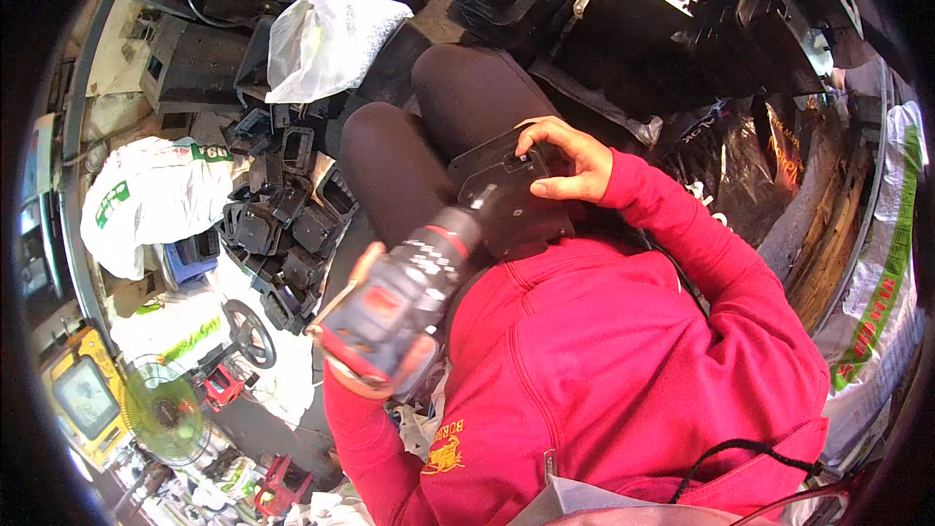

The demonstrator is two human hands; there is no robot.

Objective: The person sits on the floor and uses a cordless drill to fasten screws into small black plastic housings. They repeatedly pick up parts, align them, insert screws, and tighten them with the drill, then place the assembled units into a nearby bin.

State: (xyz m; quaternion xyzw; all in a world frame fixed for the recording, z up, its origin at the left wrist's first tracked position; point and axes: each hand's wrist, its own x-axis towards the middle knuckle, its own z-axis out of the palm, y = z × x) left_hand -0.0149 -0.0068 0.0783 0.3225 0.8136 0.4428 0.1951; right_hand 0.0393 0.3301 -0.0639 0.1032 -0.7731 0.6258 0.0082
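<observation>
I sit with a black plastic housing [499, 180] resting on my lap, over dark trousers [409, 166]. My right hand [575, 168] presses on its top right edge, fingers curled over it. My left hand [364, 265] grips a red, black and grey cordless drill [399, 304], and only the fingertips show around the body. The drill's black chuck [479, 206] points up and right and meets the face of the housing. Red sleeves cover both forearms.
A heap of small black plastic housings [282, 224] lies on the floor to my left. A clear plastic bag [326, 39] and a white sack [156, 195] lie nearby, with a green fan [166, 414] at lower left. Large black parts [662, 29] are stacked ahead, and a printed sack [877, 302] stands at right.
</observation>
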